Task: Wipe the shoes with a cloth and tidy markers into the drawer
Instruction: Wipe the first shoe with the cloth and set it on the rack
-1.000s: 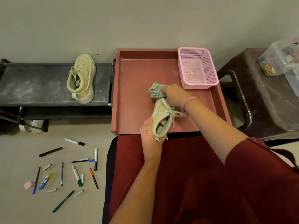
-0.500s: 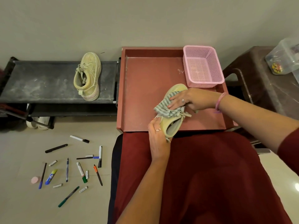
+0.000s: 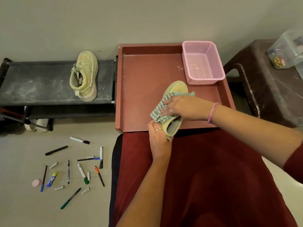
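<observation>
Red drawer (image 3: 139,89) open on the lap, pink basket (image 3: 202,63) in its far right corner. Second shoe (image 3: 84,76) on the dusty black shelf (image 3: 41,82) at left. Shoe (image 3: 176,86) lying at the drawer's near edge, heel gripped by left hand (image 3: 158,141). Striped cloth (image 3: 159,110) pressed on it under right hand (image 3: 182,107), fingers fairly flat. Markers (image 3: 82,172) scattered on the floor, near left.
</observation>
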Demonstrator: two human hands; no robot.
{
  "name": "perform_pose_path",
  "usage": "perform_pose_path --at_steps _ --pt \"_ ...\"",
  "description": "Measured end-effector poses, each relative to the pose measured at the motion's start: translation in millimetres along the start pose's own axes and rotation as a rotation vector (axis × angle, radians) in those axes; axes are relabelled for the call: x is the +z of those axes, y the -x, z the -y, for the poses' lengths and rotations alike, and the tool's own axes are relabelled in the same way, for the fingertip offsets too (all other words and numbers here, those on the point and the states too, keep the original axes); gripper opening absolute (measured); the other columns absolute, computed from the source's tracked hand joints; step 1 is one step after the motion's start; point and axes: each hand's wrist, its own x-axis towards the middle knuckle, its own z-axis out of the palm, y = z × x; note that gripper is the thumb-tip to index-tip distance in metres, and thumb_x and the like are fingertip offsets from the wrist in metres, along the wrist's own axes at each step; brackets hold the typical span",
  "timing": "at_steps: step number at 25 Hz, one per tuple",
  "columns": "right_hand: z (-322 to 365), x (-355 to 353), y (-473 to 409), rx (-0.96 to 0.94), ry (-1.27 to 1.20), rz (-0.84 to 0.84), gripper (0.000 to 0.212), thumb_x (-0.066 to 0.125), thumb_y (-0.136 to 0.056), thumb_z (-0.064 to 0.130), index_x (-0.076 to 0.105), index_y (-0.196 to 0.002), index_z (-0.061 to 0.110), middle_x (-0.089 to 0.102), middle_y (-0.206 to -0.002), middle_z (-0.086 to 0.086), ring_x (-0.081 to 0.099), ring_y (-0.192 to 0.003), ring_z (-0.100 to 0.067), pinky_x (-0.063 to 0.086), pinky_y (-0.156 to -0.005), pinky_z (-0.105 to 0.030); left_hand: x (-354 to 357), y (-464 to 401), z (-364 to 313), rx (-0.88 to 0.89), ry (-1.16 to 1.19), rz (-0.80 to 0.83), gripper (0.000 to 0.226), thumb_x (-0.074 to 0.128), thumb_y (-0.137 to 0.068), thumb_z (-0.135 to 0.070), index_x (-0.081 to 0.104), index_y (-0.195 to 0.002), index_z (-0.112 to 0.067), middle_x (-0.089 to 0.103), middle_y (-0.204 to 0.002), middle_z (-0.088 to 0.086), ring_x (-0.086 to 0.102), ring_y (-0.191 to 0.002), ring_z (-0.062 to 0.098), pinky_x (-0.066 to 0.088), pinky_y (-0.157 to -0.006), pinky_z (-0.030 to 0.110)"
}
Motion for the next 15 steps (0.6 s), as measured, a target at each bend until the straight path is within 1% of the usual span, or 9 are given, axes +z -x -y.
perform_pose_path --at_steps 1,5,7,9,10,11,12,13,15 --pt "-6 -4 8 -0.015 -0.034 -0.004 0.052 0.051 -0.086 -0.002 0.057 -0.132 0.021 0.054 -0.138 0.005 0.040 -0.135 -0.018 0.026 -0.111 -0.025 0 0 0 0.012 -0.011 -0.001 0.070 0.082 -0.070 -0.006 0.043 -0.129 -0.004 0.042 -0.125 0.006 0.051 -0.111 0.020 0.051 -0.089 0.037" --pt "-29 -27 35 -0.022 -0.072 0.057 0.055 0.055 -0.078 -0.008 0.065 -0.123 0.022 0.061 -0.129 0.009 0.044 -0.131 -0.013 0.031 -0.102 -0.015 -2 -2 1 0.036 0.025 0.005 0.076 0.083 -0.069 -0.003 0.043 -0.134 -0.005 0.042 -0.128 0.006 0.049 -0.117 0.019 0.050 -0.094 0.032" --pt "-33 -39 37 0.016 -0.072 0.035 0.056 0.057 -0.072 -0.012 0.069 -0.116 0.021 0.065 -0.124 0.007 0.047 -0.128 -0.017 0.039 -0.096 -0.022 -1 -4 3 0.023 0.041 0.003 0.078 0.083 -0.069 -0.004 0.042 -0.136 -0.007 0.041 -0.129 0.005 0.049 -0.118 0.017 0.048 -0.096 0.027" --pt "-33 -48 30 0.064 -0.085 -0.153 0.052 0.055 -0.071 -0.016 0.072 -0.109 0.016 0.068 -0.116 -0.001 0.054 -0.120 -0.027 0.046 -0.094 -0.033 -1 -5 3 0.000 0.100 -0.030 0.072 0.082 -0.071 -0.008 0.045 -0.133 -0.006 0.043 -0.125 0.005 0.051 -0.113 0.017 0.048 -0.095 0.025" --pt "-30 -48 23 0.073 -0.099 -0.257 0.052 0.054 -0.071 -0.017 0.073 -0.108 0.014 0.069 -0.114 -0.004 0.056 -0.117 -0.030 0.046 -0.095 -0.035 -2 -5 3 -0.017 0.129 -0.049 0.068 0.082 -0.072 -0.010 0.047 -0.131 -0.005 0.044 -0.122 0.006 0.052 -0.111 0.018 0.049 -0.093 0.027" --pt "-25 -45 17 0.067 -0.112 -0.306 0.053 0.054 -0.072 -0.017 0.072 -0.111 0.014 0.068 -0.115 -0.005 0.055 -0.118 -0.030 0.044 -0.098 -0.035 -1 -5 3 -0.029 0.144 -0.062 0.065 0.082 -0.072 -0.011 0.048 -0.128 -0.004 0.044 -0.119 0.006 0.052 -0.108 0.020 0.050 -0.092 0.030" --pt "-17 -40 10 0.035 -0.100 -0.284 0.054 0.054 -0.075 -0.015 0.069 -0.117 0.016 0.066 -0.120 -0.003 0.052 -0.123 -0.028 0.040 -0.103 -0.033 -1 -6 3 -0.034 0.144 -0.071 0.063 0.082 -0.072 -0.012 0.049 -0.124 -0.002 0.045 -0.117 0.008 0.053 -0.107 0.022 0.050 -0.090 0.032" --pt "-9 -33 4 -0.006 -0.072 -0.195 0.056 0.054 -0.078 -0.012 0.064 -0.124 0.018 0.062 -0.127 0.000 0.046 -0.129 -0.024 0.037 -0.107 -0.031 -1 -6 4 -0.034 0.138 -0.074 0.060 0.082 -0.072 -0.012 0.049 -0.120 -0.001 0.045 -0.115 0.009 0.053 -0.106 0.025 0.051 -0.088 0.035" --pt "-3 -21 2 -0.033 0.015 -0.006 0.058 0.050 -0.084 -0.007 0.056 -0.134 0.022 0.055 -0.137 0.006 0.037 -0.136 -0.018 0.036 -0.107 -0.031 1 -6 4 -0.045 0.135 -0.064 0.058 0.082 -0.072 -0.013 0.049 -0.117 0.000 0.044 -0.114 0.010 0.053 -0.105 0.027 0.051 -0.086 0.039"
